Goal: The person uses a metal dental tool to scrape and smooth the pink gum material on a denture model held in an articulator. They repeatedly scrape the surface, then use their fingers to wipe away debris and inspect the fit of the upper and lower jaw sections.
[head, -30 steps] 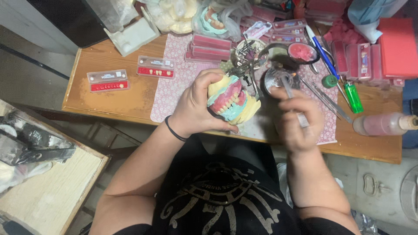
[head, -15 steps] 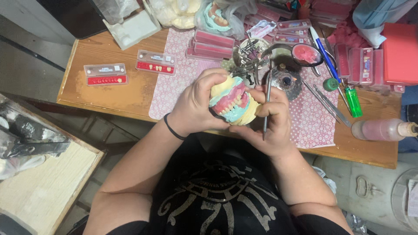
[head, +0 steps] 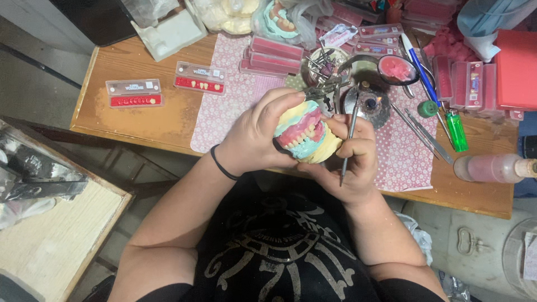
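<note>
Head view shows the right hand (head: 349,162) now up against the denture model (head: 305,134), where a second ago it was off to the side; its fingers are pinched together on a thin metal tool (head: 348,140) standing upright just right of the model. The left hand (head: 260,134), wrist bent inward, has its fingers curled tight around the model, raised over the near edge of the worktop (head: 140,117). Beyond the model sits a small burner (head: 369,106).

Both forearms angle inward; the left hand (head: 254,137) is curled in a grip, the right hand (head: 349,162) pinched with fingers bent.
</note>
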